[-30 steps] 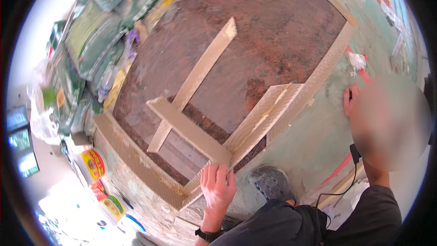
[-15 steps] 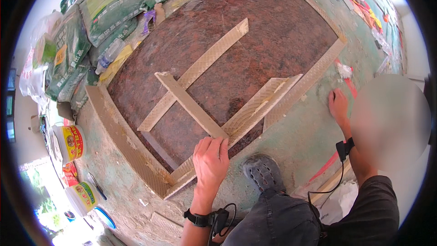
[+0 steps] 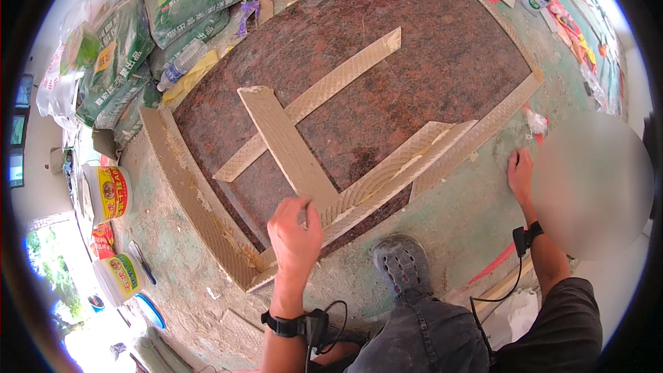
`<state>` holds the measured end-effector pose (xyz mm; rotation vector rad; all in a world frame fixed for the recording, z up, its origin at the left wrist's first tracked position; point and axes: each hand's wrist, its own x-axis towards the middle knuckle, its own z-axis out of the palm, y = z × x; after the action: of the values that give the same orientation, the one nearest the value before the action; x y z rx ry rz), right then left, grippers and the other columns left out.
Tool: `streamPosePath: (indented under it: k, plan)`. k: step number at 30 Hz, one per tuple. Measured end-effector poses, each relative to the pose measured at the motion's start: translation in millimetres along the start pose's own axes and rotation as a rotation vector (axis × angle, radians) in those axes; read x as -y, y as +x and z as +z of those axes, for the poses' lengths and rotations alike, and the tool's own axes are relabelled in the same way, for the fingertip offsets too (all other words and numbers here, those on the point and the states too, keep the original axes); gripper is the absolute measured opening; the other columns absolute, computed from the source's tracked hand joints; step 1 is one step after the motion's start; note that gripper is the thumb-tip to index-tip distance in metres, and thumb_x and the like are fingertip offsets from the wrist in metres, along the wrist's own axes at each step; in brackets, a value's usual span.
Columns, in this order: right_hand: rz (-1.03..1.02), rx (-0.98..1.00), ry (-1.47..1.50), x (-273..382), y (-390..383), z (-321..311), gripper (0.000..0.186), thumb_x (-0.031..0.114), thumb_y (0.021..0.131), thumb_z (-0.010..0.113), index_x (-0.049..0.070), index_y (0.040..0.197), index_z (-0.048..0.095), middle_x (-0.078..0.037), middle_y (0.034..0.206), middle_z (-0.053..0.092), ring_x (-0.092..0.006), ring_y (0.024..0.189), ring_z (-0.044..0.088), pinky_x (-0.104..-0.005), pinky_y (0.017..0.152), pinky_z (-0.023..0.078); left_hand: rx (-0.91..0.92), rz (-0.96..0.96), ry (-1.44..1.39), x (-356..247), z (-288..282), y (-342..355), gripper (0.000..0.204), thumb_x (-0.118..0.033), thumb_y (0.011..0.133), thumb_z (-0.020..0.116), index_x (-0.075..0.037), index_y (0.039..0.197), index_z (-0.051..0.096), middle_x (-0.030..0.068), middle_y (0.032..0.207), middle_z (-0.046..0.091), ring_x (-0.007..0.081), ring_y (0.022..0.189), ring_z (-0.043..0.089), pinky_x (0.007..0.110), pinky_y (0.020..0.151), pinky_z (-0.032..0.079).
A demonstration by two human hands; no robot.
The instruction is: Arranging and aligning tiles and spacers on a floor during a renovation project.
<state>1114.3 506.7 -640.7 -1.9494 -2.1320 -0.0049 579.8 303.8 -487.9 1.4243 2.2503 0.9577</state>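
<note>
My left hand (image 3: 295, 236) is closed at the near end of a beige ribbed tile strip (image 3: 286, 141); its fingertips seem to grip that end, though they are partly hidden. This strip lies slanted across a second ribbed strip (image 3: 345, 76) on a dark red speckled slab (image 3: 442, 41). Beside its near end runs an upright strip (image 3: 404, 166) with smears of yellowish adhesive along it. My right hand (image 3: 520, 171) rests on the floor to the right of the slab, fingers curled, with nothing visible in them.
More ribbed strips edge the slab, including a left one (image 3: 190, 200) with adhesive. Green sacks (image 3: 190, 0) are piled at far left, near a plastic bottle (image 3: 183, 65). Two tubs (image 3: 107, 193) stand at left. My shoe (image 3: 400, 262) is close to the slab's near edge.
My left hand has moved left and slightly up. The strip at it has tipped over, so its broad ribbed face now shows more. The view has shifted a little; my right hand stays on the floor.
</note>
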Motion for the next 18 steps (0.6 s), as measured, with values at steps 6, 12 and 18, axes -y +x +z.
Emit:
streamPosePath:
  k: [6,12,18]
  plan:
    - [0.024,-0.009,0.001,-0.6,-2.6,1.6,0.018,0.022,0.103,0.057,0.005,0.100,0.058,-0.021,0.095,0.064,-0.0455,0.089,0.064,-0.0543,0.075,0.049,0.001,-0.179,-0.113,40.7,-1.8,20.8,0.013,-0.003,0.093,0.069,0.005,0.102,0.074,0.0179,0.090,0.075,0.0286,0.081,0.074,0.038,0.077,0.057]
    - [0.023,0.010,-0.017,0.7,-1.8,-0.2,0.018,0.023,0.104,0.057,0.005,0.102,0.058,-0.021,0.096,0.064,-0.0448,0.090,0.064,-0.0537,0.075,0.049,0.060,-0.378,-0.254,91.1,6.5,26.1,0.015,-0.003,0.096,0.068,0.005,0.107,0.070,0.0100,0.086,0.072,0.0171,0.076,0.066,0.033,0.075,0.054]
    - [0.018,0.005,-0.020,1.7,-1.8,1.8,0.018,0.023,0.104,0.057,0.005,0.102,0.058,-0.021,0.096,0.064,-0.0446,0.090,0.065,-0.0534,0.075,0.049,0.128,-0.409,-0.154,115.1,15.8,26.2,0.017,-0.003,0.096,0.065,0.005,0.111,0.061,0.0160,0.089,0.071,0.0266,0.079,0.068,0.040,0.076,0.054]
